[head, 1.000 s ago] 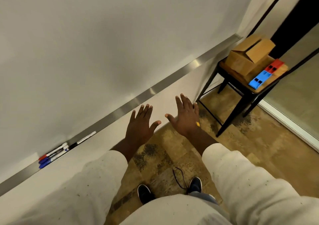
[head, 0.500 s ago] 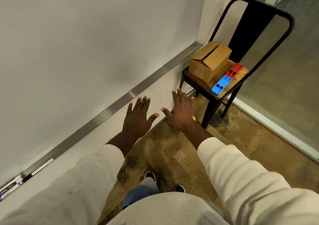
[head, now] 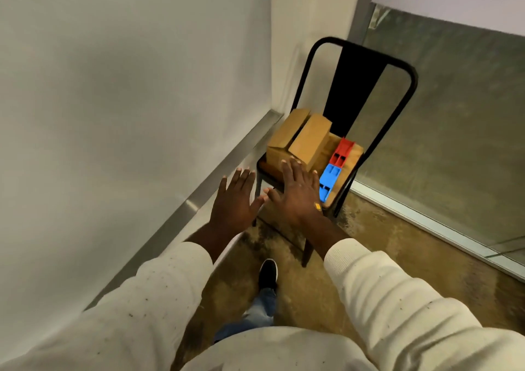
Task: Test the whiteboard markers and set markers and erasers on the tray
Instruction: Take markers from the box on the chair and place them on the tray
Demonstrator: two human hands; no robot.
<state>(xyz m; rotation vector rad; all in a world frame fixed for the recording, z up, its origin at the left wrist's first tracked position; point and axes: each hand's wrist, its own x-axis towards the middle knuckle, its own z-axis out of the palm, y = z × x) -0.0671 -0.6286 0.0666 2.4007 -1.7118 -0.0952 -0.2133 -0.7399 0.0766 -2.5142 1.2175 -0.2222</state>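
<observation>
you are holding your left hand (head: 234, 203) and right hand (head: 298, 197) out side by side, palms down, fingers (head: 241, 178) spreading straight and wide and gripping nothing, thumbs almost meeting. your right hand is hovering in front of the black chair (head: 352, 92); whether it is touching the cardboard box (head: 308, 140) you cannot tell. on the seat, just beside the box, the red eraser (head: 342, 151) and blue eraser (head: 329, 178) are lying end to end. the metal tray (head: 193, 205) is running along the whiteboard (head: 113, 114) at your left.
</observation>
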